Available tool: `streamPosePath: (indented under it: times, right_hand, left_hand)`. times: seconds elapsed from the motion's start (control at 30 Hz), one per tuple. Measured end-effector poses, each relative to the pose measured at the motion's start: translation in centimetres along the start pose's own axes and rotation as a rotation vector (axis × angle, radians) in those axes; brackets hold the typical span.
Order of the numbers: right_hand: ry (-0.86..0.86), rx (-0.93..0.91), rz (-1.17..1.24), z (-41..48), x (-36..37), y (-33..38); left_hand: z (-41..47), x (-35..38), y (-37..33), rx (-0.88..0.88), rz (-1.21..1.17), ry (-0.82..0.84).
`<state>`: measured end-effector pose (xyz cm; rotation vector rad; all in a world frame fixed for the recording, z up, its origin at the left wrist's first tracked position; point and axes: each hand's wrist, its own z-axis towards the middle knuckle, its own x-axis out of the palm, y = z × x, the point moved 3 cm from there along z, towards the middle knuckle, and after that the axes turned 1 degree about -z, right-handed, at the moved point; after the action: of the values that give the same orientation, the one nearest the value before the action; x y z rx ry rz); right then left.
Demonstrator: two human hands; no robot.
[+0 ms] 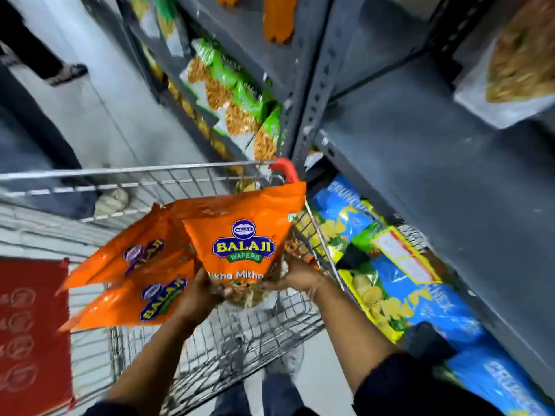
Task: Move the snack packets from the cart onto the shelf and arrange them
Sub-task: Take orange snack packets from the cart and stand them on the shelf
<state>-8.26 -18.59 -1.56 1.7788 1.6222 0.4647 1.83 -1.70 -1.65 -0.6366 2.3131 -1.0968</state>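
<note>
My left hand (200, 291) and right hand (295, 276) curl their fingers around the lower edge of an orange snack packet (244, 235), clamping it from both sides above the wire cart (228, 340). Two more orange packets (141, 283) fan out against my left wrist, held over the cart. The grey shelf (435, 163) stands to my right, blue packets (420, 295) beneath it.

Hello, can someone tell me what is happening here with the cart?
A person is stocking shelves. Both hands, left hand and right hand, hold a bunch of orange snack packets above the wire cart. The grey shelf on the right is mostly bare; blue packets lie below it.
</note>
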Motion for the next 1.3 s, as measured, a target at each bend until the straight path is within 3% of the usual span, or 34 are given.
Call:
streamPosePath:
  times: [0.17,0.3,0.47,0.57,0.7,0.83,1.0,1.17,1.3]
  right_hand:
    - [-0.192,-0.354,0.24,-8.2,-2.0,3.8]
    - [-0.35,-0.573,0.449,-13.7,-4.7,6.6]
    - [-0.694,-0.723,0.513,-19.4,-11.9,7.2]
    - [-0.88,-0.776,0.55,-21.2,-17.2,6.3]
    - [-1.077,-0.713,0.538,-22.0,-23.7,3.4]
    - [-1.131,-0.624,0.551,-21.5,-28.2,1.0]
    - [-1.116,-0.665,0.596,-20.7,-30.6,-0.8]
    - [-1.177,-0.633,0.651,-20.0,-30.7,-1.6]
    - [-1.391,-0.647,0.871,-19.9,-25.9,-2.4]
  left_hand:
    - [-4.1,-1.6,-7.6,0.268,-0.075,-0.036]
    - [-6.0,-0.2,-15.8,0.443,-0.192,0.076]
    - [-5.0,6.2,-26.3,0.685,-0.143,0.232]
    - [-2.8,12.2,-31.3,0.79,-0.079,0.415]
    - [0.6,20.5,-34.6,0.745,-0.014,0.589]
    - [3.0,26.1,-36.0,0.645,-0.047,0.664]
    - [5.5,30.0,-36.2,0.56,-0.014,0.766]
    - [5.9,31.1,-35.2,0.547,-0.014,0.669]
    - [3.6,28.0,-31.8,0.571,-0.093,0.378]
